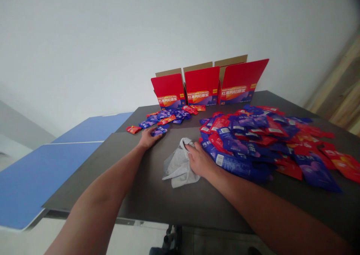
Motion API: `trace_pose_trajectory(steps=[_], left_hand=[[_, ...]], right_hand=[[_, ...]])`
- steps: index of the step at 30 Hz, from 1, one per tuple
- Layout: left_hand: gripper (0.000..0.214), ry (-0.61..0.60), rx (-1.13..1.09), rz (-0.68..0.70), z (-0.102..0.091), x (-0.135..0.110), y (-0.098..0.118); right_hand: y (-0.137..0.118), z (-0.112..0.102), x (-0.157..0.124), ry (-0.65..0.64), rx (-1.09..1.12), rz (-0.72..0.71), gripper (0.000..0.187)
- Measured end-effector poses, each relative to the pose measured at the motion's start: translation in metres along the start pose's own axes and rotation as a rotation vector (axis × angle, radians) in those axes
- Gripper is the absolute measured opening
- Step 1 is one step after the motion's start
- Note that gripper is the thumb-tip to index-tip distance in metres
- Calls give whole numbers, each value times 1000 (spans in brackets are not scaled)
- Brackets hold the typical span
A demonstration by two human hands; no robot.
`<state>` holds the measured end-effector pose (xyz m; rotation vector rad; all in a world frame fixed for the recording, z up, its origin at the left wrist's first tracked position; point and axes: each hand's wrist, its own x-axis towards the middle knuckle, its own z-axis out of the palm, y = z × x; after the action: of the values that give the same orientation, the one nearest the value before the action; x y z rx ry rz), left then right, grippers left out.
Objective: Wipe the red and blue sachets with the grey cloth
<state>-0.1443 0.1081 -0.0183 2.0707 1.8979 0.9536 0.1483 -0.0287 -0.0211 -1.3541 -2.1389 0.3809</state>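
Note:
My left hand [148, 138] reaches out over the dark table [118, 172] and closes its fingers on a purple sachet [158, 132] at the near edge of a small scatter of purple and red sachets [168, 117]. My right hand [199, 160] lies on a crumpled grey cloth [179, 167], fingers curled into its folds. Just right of that hand spreads a big heap of purple and red sachets [267, 142].
Three red cartons [203, 85] with open flaps stand in a row at the table's far edge against a white wall. A lone red sachet [133, 129] lies left of the small scatter. A blue table [42, 172] adjoins on the left.

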Motion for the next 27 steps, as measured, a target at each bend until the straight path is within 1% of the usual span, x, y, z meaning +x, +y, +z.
trace_pose_trajectory(steps=[2,5,8,11,14,17,20,22,24,27], left_hand=[[64,45,-223,-40,0,-13,8],[60,91,-578,-145,1,-34,23],[53,81,-872,-226,3,-56,42],[45,-22,-1211,-372,6,-77,66],[45,-204,-1505,-500,8,-94,89],[44,-389,-1637,-541,8,-105,104],[40,-504,-1663,-571,5,-108,112],[39,-543,-1681,-568,2,-108,115],[40,-542,-1715,-559,0,-108,118],[43,-556,-1736,-583,1,-108,125]], right_hand=[[0,0,0,6,2,0,44],[1,1,1,23,13,-17,44],[2,3,2,29,24,-29,45],[2,3,3,33,32,-20,46],[2,3,4,49,50,-20,47],[2,3,4,57,66,-36,48],[1,1,2,43,76,-100,46],[0,-2,0,22,81,-176,44],[-3,-6,-4,-4,72,-245,45],[-8,-10,-8,-46,0,-282,43]])
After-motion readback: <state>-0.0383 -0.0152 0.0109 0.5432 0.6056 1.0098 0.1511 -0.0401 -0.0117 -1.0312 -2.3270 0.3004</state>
